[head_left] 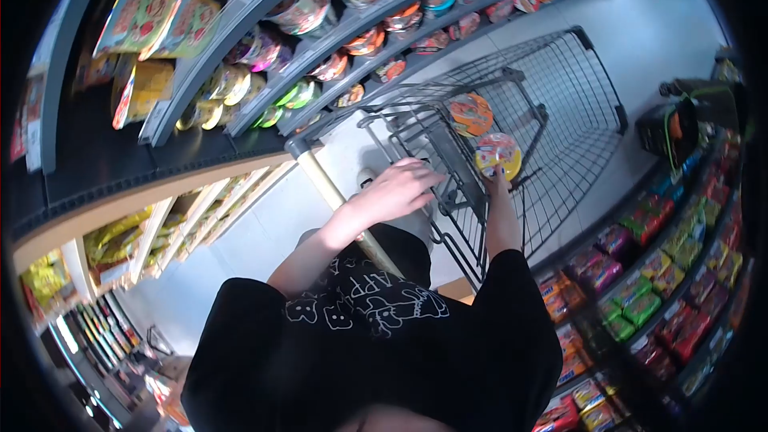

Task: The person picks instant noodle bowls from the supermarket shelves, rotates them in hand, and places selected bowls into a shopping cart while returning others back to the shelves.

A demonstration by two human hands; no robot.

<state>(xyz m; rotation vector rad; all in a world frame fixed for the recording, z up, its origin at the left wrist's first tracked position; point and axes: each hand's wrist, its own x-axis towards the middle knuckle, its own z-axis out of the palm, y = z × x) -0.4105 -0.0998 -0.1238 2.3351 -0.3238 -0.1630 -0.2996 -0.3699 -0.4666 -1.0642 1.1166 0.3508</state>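
Observation:
My right hand (499,183) reaches over the shopping cart (572,96) and grips a round instant noodle bowl (498,154) with a yellow and pinkish top, thumb against its near side. Just beyond it, a second round bowl (470,114), orange, is at the cart's near end. Whether the held bowl rests on anything is unclear. My left hand (400,188) is above the near end of the cart, past the pale push handle (324,180). Its fingers stretch out loosely and hold nothing.
Shelves with instant noodle bowls (364,40) and yellow packs (140,12) run along the left and far side. On the right stands another shelf of colourful packets (640,296). A dark basket-like object (670,134) is beyond the cart at right. Pale floor (256,248) shows below.

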